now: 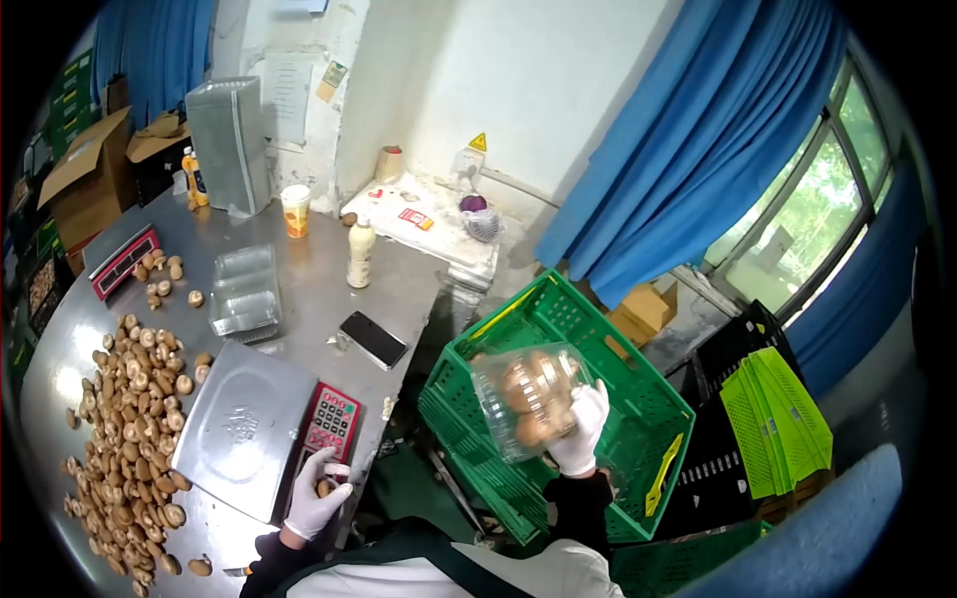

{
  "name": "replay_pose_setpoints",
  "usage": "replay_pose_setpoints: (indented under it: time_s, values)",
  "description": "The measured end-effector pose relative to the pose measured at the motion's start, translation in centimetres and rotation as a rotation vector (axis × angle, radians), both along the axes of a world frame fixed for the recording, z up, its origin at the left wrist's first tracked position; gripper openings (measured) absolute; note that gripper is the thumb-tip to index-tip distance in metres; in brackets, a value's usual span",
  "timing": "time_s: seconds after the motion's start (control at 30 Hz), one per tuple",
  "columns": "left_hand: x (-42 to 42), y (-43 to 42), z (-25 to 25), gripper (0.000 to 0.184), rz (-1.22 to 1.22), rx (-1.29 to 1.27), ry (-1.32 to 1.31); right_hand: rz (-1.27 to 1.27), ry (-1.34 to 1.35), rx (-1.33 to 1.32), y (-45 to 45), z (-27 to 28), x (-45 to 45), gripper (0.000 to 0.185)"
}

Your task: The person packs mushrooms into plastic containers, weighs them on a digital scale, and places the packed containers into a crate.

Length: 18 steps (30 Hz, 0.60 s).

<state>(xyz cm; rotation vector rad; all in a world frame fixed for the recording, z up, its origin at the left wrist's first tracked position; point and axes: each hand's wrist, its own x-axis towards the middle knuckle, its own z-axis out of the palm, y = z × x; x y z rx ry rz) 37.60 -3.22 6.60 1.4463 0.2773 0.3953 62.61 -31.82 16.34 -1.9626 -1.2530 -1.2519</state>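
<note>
My right hand (582,431), in a white glove, grips the side of a clear plastic box (488,399) with brown mushrooms (533,391) inside. The box is held tilted over the open green crate (459,367). Curled near the lower end of the scale's keypad, my gloved left hand (315,495) has its fingers around a small brown mushroom (324,487), mostly hidden by them. Beside it on the metal table sits a scale (239,424) with a bare steel plate and a red keypad (331,419).
A large heap of mushrooms (130,439) spreads along the table's left side. Further back are stacked clear boxes (245,289), a phone (374,339), a bottle (361,254), a paper cup (296,211) and another red display (128,261). Bright green crates (776,424) stand at the right.
</note>
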Motion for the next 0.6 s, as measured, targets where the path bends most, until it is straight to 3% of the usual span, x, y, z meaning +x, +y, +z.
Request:
replay_pose_setpoints:
  time_s: [0.07, 0.2, 0.23, 0.3, 0.4, 0.47, 0.5, 0.57, 0.6]
  values:
    - [0.7, -0.2, 0.2, 0.059, 0.0, -0.032, 0.002, -0.066, -0.07, -0.143, -1.6, -0.6, 0.7, 0.041]
    - [1.6, 0.4, -0.3, 0.055, 0.036, -0.033, 0.005, -0.138, -0.115, -0.184, -2.4, -0.2, 3.6, 0.046]
    - [1.7, 0.6, -0.3, 0.052, 0.056, -0.065, 0.02, -0.149, -0.012, -0.142, -2.2, 0.3, 4.8, 0.053]
    - [1.5, 1.2, -0.4, 0.044, 0.085, -0.139, 0.044, -0.219, 0.336, 0.088, -1.6, 0.0, 8.2, 0.058]
    - [0.8, 2.0, -0.7, 0.037, 0.186, -0.217, 0.094, -0.201, 0.839, 0.557, -2.6, -6.4, 17.2, 0.059]
    - [-0.4, 2.8, -1.7, 0.035, 0.243, -0.305, 0.094, 0.035, 1.277, 0.899, -3.2, -9.7, 22.3, 0.042]
    - [-1.0, 3.2, -2.0, 0.035, 0.291, -0.303, 0.086, -0.105, 1.448, 1.018, -2.9, -11.0, 23.2, 0.033]
    - [-2.4, 3.8, -2.6, 0.033, 0.322, -0.397, 0.115, 0.05, 1.804, 1.15, -1.7, -12.6, 23.9, 0.03]
    - [-3.1, 4.1, -2.8, 0.03, 0.344, -0.422, 0.107, 0.186, 1.923, 1.066, -2.9, -17.3, 27.4, 0.03]
